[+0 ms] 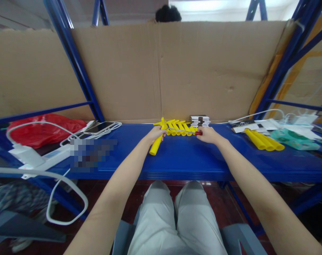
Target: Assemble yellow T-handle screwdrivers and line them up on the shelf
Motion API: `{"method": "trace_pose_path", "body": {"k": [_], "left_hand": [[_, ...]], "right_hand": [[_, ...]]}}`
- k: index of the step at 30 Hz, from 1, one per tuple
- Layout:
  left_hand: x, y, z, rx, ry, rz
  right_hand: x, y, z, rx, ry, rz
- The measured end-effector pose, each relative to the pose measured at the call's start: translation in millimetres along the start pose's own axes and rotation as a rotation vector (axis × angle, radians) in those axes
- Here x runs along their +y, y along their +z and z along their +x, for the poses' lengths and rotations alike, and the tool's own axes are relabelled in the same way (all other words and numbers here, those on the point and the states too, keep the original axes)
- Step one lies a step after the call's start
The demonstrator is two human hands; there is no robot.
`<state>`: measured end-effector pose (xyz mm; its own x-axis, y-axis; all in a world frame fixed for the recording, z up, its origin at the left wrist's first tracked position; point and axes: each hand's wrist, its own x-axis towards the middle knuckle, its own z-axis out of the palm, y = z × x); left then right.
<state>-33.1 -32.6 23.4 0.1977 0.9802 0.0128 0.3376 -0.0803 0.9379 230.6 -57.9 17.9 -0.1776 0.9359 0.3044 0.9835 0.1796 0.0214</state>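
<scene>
My left hand [155, 134] is closed around a yellow plastic tube with a crosspiece at its top [156, 146], held tilted above the blue table. In my right hand [209, 134] is a screwdriver with a red handle [199, 133]. Its thin metal shaft points left, and the tip reaches the yellow tube near my left fingers. I cannot make out exactly where the tip touches. Just behind, several similar yellow pieces [178, 127] lie side by side in a row. A small stack of black-and-white packs [200, 120] stands near my right hand.
Yellow tubes [264, 140] lie at the right, beside a green plastic bag [295, 139] and papers. On the left are a red bag [44, 129], a phone [98, 128] and a white power strip [53, 156] with cables. A cardboard panel [161, 71] closes off the table's back.
</scene>
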Motion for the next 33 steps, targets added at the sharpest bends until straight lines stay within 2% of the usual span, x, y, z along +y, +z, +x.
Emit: {"method": "trace_pose_path", "body": {"k": [6, 12, 23, 33], "left_hand": [[0.8, -1.0, 1.7, 0.003, -0.023, -0.033], [0.6, 0.7, -0.9, -0.014, -0.029, -0.011], [-5.0, 0.6, 3.2, -0.024, 0.024, 0.093], [-2.4, 2.1, -1.0, -0.029, 0.04, 0.088]], "right_hand": [[-0.4, -2.7, -1.5, -0.017, -0.038, 0.06], [-3.7, -8.0, -6.0, 0.004, 0.032, 0.046], [-0.4, -3.8, -3.1, -0.02, 0.005, -0.039], [-3.0, -5.9, -3.9, -0.027, 0.032, -0.014]]}}
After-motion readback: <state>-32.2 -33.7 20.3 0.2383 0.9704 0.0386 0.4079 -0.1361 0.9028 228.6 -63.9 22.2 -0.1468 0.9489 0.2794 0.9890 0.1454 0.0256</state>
